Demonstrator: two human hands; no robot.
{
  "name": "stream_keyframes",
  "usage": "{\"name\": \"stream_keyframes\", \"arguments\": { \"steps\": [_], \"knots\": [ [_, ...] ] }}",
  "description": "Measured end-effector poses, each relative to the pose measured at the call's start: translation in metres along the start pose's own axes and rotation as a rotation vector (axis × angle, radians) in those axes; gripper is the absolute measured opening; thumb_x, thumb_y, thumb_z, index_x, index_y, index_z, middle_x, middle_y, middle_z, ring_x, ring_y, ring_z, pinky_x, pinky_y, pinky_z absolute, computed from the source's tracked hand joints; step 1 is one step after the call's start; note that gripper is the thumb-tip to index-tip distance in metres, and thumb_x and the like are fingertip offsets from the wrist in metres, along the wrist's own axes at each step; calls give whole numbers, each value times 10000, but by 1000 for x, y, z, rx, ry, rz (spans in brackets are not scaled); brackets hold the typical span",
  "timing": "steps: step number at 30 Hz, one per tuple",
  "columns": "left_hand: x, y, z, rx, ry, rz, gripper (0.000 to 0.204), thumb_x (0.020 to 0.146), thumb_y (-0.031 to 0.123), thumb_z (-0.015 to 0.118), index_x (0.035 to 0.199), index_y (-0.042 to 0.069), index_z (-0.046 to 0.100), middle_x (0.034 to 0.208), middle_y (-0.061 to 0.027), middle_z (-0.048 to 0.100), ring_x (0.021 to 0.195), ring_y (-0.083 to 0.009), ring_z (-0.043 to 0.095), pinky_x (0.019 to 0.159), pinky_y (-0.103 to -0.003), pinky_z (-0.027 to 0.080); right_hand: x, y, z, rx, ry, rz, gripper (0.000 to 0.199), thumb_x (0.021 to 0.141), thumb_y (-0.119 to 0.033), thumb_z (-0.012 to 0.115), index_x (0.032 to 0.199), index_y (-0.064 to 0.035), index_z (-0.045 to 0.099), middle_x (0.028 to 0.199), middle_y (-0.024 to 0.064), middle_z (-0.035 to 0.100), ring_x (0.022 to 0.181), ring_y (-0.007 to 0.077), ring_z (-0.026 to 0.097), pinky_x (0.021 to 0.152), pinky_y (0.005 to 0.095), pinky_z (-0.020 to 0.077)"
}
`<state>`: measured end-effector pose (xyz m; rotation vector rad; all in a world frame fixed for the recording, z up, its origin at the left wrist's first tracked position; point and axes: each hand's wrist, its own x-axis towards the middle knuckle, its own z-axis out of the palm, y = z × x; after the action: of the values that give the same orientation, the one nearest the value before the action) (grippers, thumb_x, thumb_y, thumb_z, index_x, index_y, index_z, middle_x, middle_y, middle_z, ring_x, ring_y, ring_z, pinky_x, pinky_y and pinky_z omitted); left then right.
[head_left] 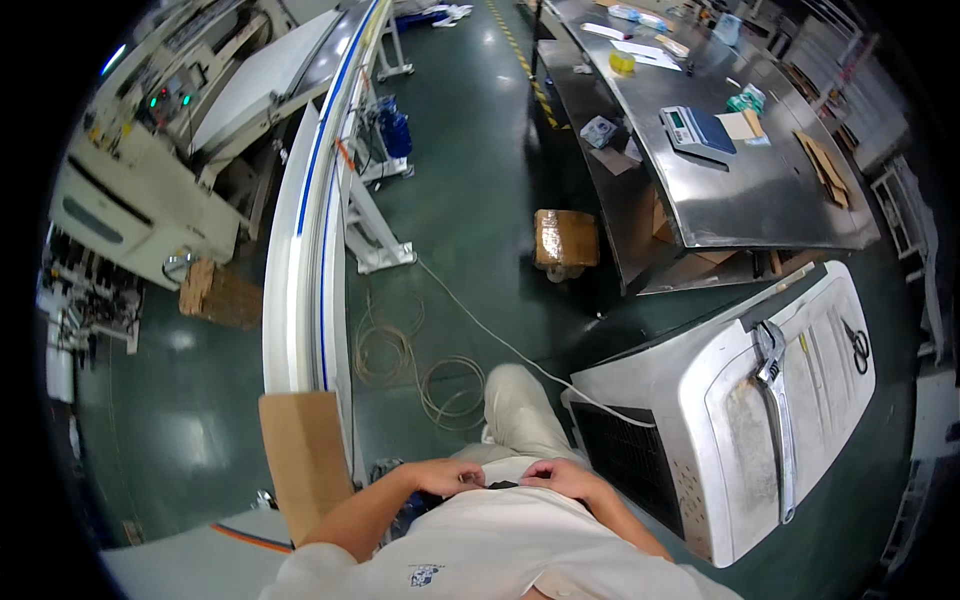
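Left hand (pixel 443 477) and right hand (pixel 562 480) sit together at the waist, fingers curled in, both pinching a small dark item (pixel 497 485) at the hem of the cream shirt (pixel 490 545); can't tell what it is. White machine housing (pixel 740 420) just right of the person, with an adjustable wrench (pixel 775 410) and scissors (pixel 858 346) lying on top. Steel counter (pixel 740 190) beyond carries a scale (pixel 697 131). Cardboard sheet (pixel 305 460) leans against the conveyor (pixel 300 270) on the left.

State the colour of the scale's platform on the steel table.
Dark blue platform on the scale, clearest in the head view.
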<state>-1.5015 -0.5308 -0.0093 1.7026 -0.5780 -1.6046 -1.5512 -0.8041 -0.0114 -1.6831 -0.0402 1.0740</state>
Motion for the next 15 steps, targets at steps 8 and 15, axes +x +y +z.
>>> {"name": "stream_keyframes", "arguments": {
  "steps": [8,15],
  "knots": [
    [-33,-35,-51,-212,348,-88,263,882,165,559,1135,94,533,903,-24,571,819,-118,515,775,-270,439,88,-70,-60,-208,-140,-83,297,834,-355,626,946,-85,673,830,36,667,759,138,583,717,272,451],
    [-28,-44,-162,-489,412,-71,299,907,157,536,1182,44,503,1006,-8,549,914,-87,497,823,-229,415,172,-96,-135,-84,-23,-87,353,856,-410,572,979,-92,663,895,92,665,830,200,600,758,308,457]
  ]
}}
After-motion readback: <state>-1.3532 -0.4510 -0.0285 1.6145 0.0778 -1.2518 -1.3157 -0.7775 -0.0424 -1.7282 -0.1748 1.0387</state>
